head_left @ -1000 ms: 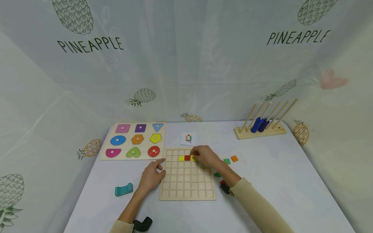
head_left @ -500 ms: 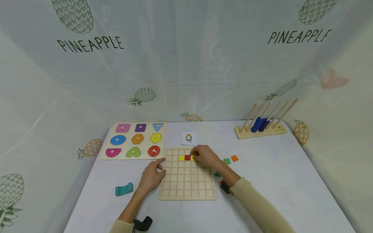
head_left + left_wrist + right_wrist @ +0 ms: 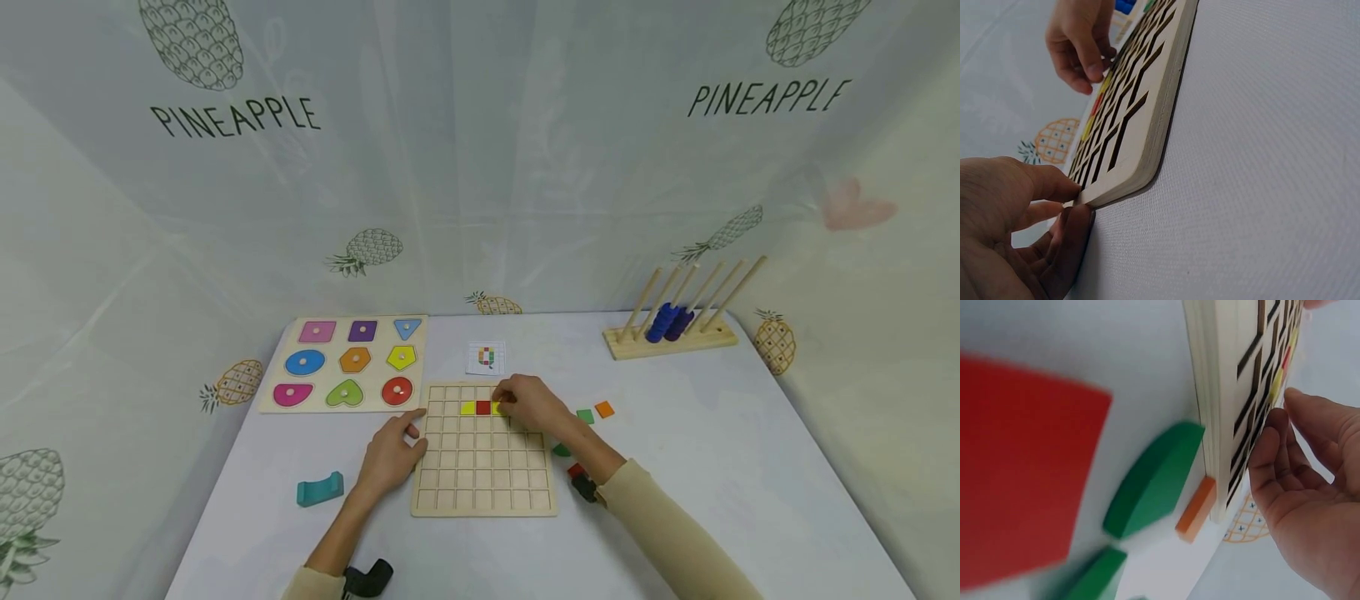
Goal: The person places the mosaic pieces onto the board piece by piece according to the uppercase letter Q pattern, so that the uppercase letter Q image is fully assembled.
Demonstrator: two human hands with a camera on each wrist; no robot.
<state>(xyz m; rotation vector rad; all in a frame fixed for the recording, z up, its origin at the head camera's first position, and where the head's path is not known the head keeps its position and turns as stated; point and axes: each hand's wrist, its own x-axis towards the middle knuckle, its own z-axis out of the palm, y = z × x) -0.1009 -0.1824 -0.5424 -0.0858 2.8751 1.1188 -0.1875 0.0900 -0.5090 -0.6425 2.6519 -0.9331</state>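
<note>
A wooden grid board (image 3: 483,479) lies in front of me. One row near its far edge holds a yellow tile (image 3: 468,407), a red tile (image 3: 483,407) and a second yellow tile (image 3: 497,409). My right hand (image 3: 531,403) is over that second yellow tile, thumb and curled fingertips pinched at it and partly covering it. My left hand (image 3: 390,454) rests along the board's left edge, its fingertips touching the wood; the left wrist view shows a finger on the corner (image 3: 1085,199). Beyond the board, a small pattern card (image 3: 486,358) shows a coloured figure on a grid.
Right of the board lie green tiles (image 3: 585,416), an orange tile (image 3: 604,409) and a red tile (image 3: 1022,469), partly behind the right forearm. A shape puzzle (image 3: 342,363) stands back left, a peg stand (image 3: 675,340) with blue beads back right. A teal block (image 3: 320,489) lies left.
</note>
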